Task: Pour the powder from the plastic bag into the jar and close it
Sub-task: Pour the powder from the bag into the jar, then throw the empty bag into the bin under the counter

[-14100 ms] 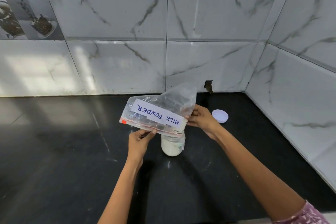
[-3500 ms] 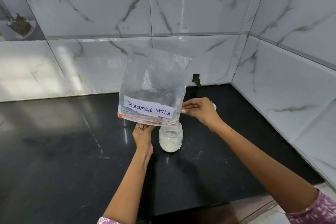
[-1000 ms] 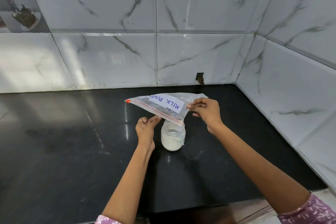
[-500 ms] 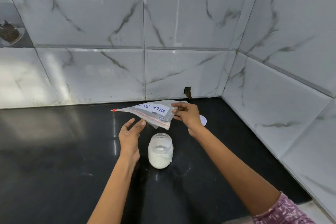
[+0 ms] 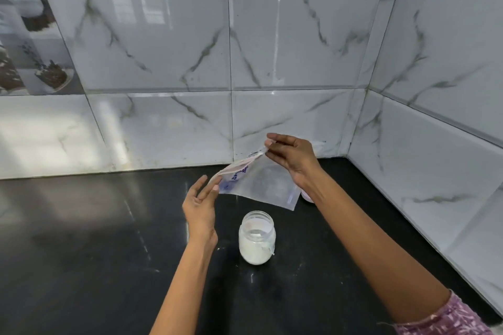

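Fingertips of my right hand (image 5: 292, 160) pinch the upper corner of the plastic bag (image 5: 261, 185), so the bag hangs tilted in the air above and a little behind the jar (image 5: 257, 238). My left hand (image 5: 200, 205) is spread open, fingers loose, its fingertips just at the bag's lower left corner; I cannot tell whether they touch the plastic.

From where I sit, the bag looks slack, clear and close to empty, with a pinkish seal strip along its top edge and some blue print near that strip, too blurred to read. The jar stands upright on the black counter (image 5: 81, 253), uncapped, roughly two thirds full of white powder (image 5: 255, 250), with a dusting of it on the inner wall above the fill line. A white lid (image 5: 307, 198) lies on the counter behind the bag, mostly hidden by my right wrist.

By my count: two hands, one bag, one jar, one lid. A patterned pink sleeve (image 5: 446, 318) shows at my right elbow. Grey-veined marble tiles (image 5: 285, 35) close the corner behind the counter.
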Motion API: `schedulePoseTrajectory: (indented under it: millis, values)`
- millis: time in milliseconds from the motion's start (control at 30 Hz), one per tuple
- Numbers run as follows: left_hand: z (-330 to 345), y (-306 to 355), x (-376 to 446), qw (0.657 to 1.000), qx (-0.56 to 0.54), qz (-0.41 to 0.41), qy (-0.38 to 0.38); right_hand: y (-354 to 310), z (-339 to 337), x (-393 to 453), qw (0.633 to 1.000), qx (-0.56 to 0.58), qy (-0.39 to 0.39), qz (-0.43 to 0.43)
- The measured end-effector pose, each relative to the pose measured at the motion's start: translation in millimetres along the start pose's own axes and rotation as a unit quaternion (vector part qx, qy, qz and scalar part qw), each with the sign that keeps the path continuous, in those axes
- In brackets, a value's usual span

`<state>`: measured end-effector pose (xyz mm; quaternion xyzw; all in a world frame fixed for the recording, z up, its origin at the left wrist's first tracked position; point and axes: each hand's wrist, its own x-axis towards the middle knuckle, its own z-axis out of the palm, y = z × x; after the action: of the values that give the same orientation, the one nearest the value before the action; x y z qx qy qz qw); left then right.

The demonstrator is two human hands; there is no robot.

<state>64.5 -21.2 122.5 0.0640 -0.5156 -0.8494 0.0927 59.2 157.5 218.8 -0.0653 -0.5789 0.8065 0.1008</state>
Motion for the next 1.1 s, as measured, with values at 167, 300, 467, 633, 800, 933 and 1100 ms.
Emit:
schedulePoseTrajectory:
  millis: [167,300,467,633,800,933,1100]
  values:
    - [-11,2,-12,0.999,0.022,0.0,0.048,-24,17,-10,0.995,0.097,-0.022,0.0]
    - [-12,14,-24,0.998,0.033,0.006,0.048,-43,27,-23,0.983,0.175,-0.047,0.014]
    - [-17,43,-30,0.997,0.05,0.043,0.048,-60,32,-52,0.97,0.226,-0.079,0.042]
    - [-34,63,-48,0.991,0.087,0.089,0.037,-67,23,-84,0.971,0.216,-0.089,0.054]
    - [-69,82,-89,0.982,0.13,0.129,0.051,-62,2,-125,0.992,0.08,-0.092,0.045]
    - [-102,102,-140,0.969,0.185,0.164,0.026,-42,-14,-164,0.994,-0.054,-0.096,0.027]
    - [-161,125,-209,0.954,0.267,0.138,-0.023,1,-32,-214,0.933,-0.312,-0.179,0.02]
